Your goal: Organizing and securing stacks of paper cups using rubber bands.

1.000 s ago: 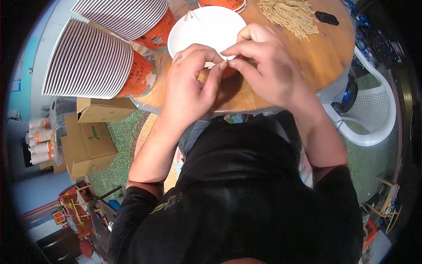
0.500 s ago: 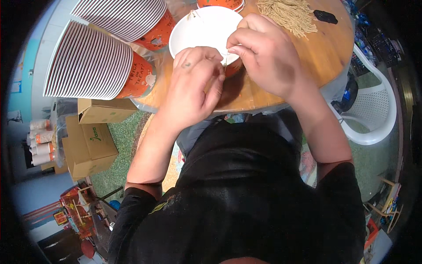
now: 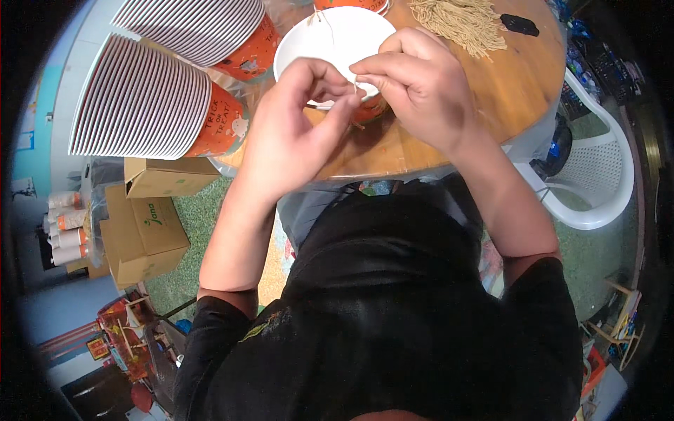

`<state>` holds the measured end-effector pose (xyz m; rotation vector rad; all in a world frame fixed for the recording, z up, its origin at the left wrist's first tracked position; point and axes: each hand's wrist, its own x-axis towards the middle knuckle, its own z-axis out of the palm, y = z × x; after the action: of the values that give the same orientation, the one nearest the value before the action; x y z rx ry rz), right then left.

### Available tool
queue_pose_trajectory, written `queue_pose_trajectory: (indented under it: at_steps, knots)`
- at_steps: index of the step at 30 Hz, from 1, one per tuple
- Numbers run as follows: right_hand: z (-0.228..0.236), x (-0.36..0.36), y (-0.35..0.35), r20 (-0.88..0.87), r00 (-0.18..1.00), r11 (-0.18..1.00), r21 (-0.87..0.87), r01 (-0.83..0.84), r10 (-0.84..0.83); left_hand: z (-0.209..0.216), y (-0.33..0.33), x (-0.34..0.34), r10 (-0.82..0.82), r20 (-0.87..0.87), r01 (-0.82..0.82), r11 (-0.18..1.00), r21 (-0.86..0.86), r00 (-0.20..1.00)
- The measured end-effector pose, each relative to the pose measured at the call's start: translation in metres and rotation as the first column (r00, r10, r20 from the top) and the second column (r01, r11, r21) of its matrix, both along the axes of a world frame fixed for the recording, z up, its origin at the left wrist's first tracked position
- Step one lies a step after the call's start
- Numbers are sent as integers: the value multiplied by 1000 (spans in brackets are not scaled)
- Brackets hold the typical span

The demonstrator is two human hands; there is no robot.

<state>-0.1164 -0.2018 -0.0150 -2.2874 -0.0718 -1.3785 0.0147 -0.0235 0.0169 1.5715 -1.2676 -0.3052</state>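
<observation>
Compared with half a second ago, the left hand [image 3: 298,123] has rolled over, its thumb now spread from its curled fingers, while the right hand [image 3: 428,84] has shifted slightly left. The right grip is pinched together on a pale cord [image 3: 355,85] at the near rim of the white-lined orange bucket [image 3: 305,52]; whether the left fingertips also clamp the cord, I cannot tell. The bucket itself sits slightly further right than before. It stands on the wooden bench [image 3: 512,84], whose rounded near edge passes under both forearms. Leftward, room is tight: two stacks of nested buckets [image 3: 144,98] lean in close. On the right, bare wood runs from the right hand to the curved edge, with a tan cord bundle [image 3: 460,24] and a black object [image 3: 519,25] toward the far side. A white chair [image 3: 597,175] stands beyond that edge.
</observation>
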Motion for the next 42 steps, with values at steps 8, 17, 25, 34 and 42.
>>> queue_pose_trajectory:
  at_steps: [8, 17, 25, 34, 42]
  knots:
    - [-29, -4, 19, 249, 962, 989, 116, 88, -115, 11, -14, 8, -12, -161, 41, 983, 179, 987]
    - [-57, 6, 28, 306, 949, 996, -14, 88, -80, 12, -20, 8, -38, -238, 64, 993, 102, 971]
    - [-60, 11, 27, 267, 961, 997, 5, 76, -75, 16, -20, 12, -48, -256, 94, 981, 172, 965]
    - [-50, 13, 23, 292, 949, 987, -76, 143, -116, 14, -24, 13, -26, -267, 64, 988, 137, 963]
    - [-54, 8, 34, 195, 979, 993, 117, 32, -55, 6, -25, 9, 4, -201, 16, 995, 96, 980]
